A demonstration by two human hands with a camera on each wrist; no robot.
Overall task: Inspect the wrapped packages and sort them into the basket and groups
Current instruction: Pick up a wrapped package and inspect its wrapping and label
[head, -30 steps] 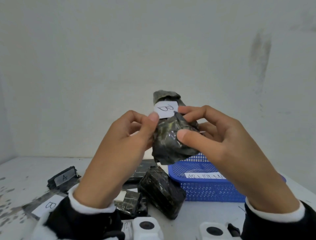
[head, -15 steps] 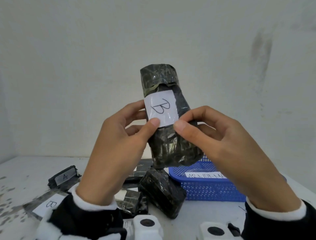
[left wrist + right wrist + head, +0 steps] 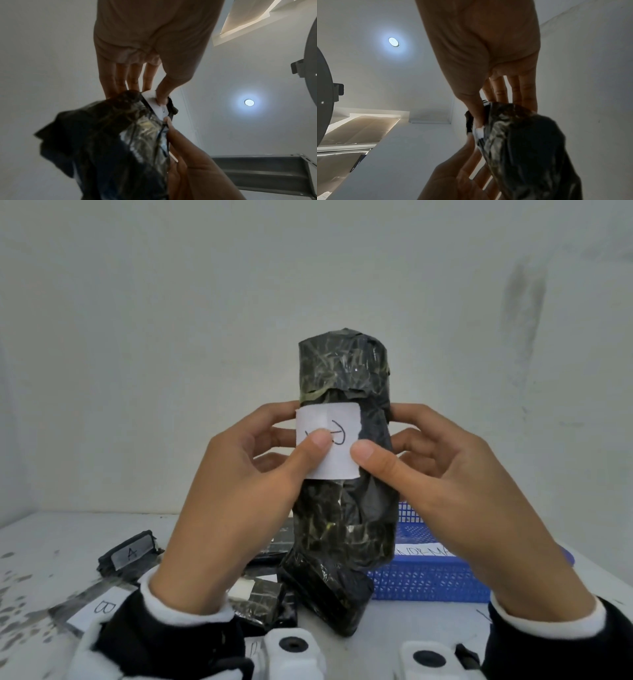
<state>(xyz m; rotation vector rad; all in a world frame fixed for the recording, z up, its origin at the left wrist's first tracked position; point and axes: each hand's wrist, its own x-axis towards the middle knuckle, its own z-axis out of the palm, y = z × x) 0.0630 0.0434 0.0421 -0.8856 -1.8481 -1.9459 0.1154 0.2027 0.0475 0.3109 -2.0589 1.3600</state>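
Note:
I hold a tall package wrapped in black plastic point(image 3: 346, 501) upright in front of me, above the table. A white label marked B point(image 3: 329, 440) faces me on its middle. My left hand point(image 3: 239, 491) grips the package from the left, thumb pressed on the label, fingers behind. My right hand point(image 3: 445, 484) grips it from the right, thumb at the label's edge. The left wrist view shows the package point(image 3: 111, 142) from below with the left thumb on the label point(image 3: 154, 104). In the right wrist view the package point(image 3: 530, 148) sits between both hands.
A blue mesh basket point(image 3: 431, 580) with a paper label stands at the right, behind the held package. Several black wrapped packages lie on the white table: one marked A point(image 3: 126, 553), one marked B point(image 3: 89, 611), and a larger one point(image 3: 325, 594) in the middle.
The package was turned from end-on to upright and raised, bringing its B label to face me. The left thumb slid onto the label.

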